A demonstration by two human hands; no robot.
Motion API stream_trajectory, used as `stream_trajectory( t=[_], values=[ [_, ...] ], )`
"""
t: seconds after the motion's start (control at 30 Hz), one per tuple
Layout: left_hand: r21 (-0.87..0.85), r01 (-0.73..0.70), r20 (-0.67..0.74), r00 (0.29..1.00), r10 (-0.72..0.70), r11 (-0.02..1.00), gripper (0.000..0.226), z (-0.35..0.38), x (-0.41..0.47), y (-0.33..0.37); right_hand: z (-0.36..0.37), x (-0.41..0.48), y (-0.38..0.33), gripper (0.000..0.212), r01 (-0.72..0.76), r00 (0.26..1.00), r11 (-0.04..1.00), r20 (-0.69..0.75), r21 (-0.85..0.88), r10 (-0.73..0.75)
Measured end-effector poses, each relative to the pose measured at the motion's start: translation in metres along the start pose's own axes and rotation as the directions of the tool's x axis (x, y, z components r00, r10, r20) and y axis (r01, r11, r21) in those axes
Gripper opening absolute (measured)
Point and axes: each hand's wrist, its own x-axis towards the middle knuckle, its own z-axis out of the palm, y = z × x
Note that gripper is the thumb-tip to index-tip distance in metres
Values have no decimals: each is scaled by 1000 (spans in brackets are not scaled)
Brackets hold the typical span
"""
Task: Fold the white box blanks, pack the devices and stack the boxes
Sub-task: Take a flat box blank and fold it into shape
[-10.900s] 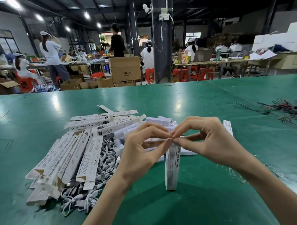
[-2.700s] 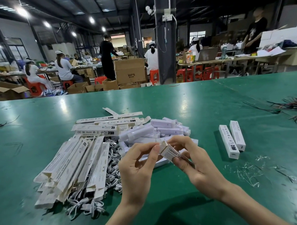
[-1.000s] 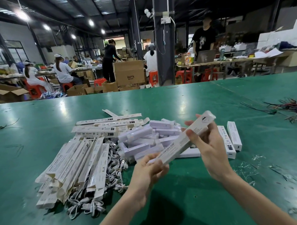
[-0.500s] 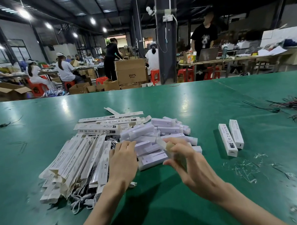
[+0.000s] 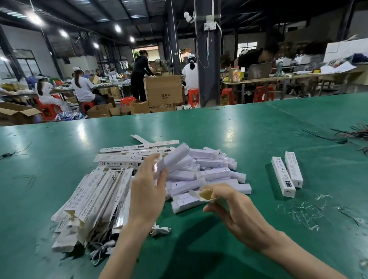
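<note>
Lifted off the pile [image 5: 213, 171] since half a second ago, a white device [image 5: 175, 158] is pinched in the left hand [image 5: 148, 195], its long axis slanting up toward far right. The right hand [image 5: 237, 212] grips the folded box [image 5: 206, 195] at the pile's near edge, open mouth facing left.

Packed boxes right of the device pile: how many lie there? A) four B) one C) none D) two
D: two closed white boxes lie side by side on the green table, apart from the device pile.
</note>
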Motion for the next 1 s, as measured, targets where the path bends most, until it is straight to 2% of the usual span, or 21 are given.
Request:
stream_trajectory(
  t=[0.03, 0.1, 0.17, 0.27, 0.37, 0.47, 0.67, 0.83, 1.0],
  values=[
    [-158, -20, -7, 1000, 19, 987, 22, -8, -1, 11, -2, 0, 2, 14, 1, 1000, 999, 4, -37, -1],
    [-428, -13, 48, 998, 37, 903, 17, -21, -7, 31, -4, 2, 7, 16, 24, 1000, 992, -3, -122, -25],
    [-514, -20, 121, 988, 96, 858, 19, -25, -15, 41, -7, 4, 12, 28, 54, 997, 979, -37, -199, -63],
    [-438, -29, 180, 976, 120, 898, 18, -22, -19, 44, -10, 4, 20, 30, 40, 996, 974, -71, -222, -57],
    [-389, -60, 162, 978, 132, 919, 17, -23, -17, 41, -10, 2, 25, 52, -47, 998, 990, -44, -135, 41],
    [-332, -93, 179, 971, 159, 939, 17, -25, -14, 37, -8, 0, 27, 65, -126, 992, 979, -23, -159, 124],
    [-372, -117, 126, 976, 175, 921, 19, -24, -16, 39, -13, 4, 21, 43, -230, 964, 941, 73, -248, 255],
    [-327, -132, 161, 968, 192, 936, 18, -18, -19, 41, -16, 5, 20, 51, -282, 937, 933, 146, -224, 318],
    [-372, -66, 156, 979, 132, 926, 16, -20, -18, 36, -15, 8, 21, 50, -303, 940, 935, 103, -186, 325]
  ],
)
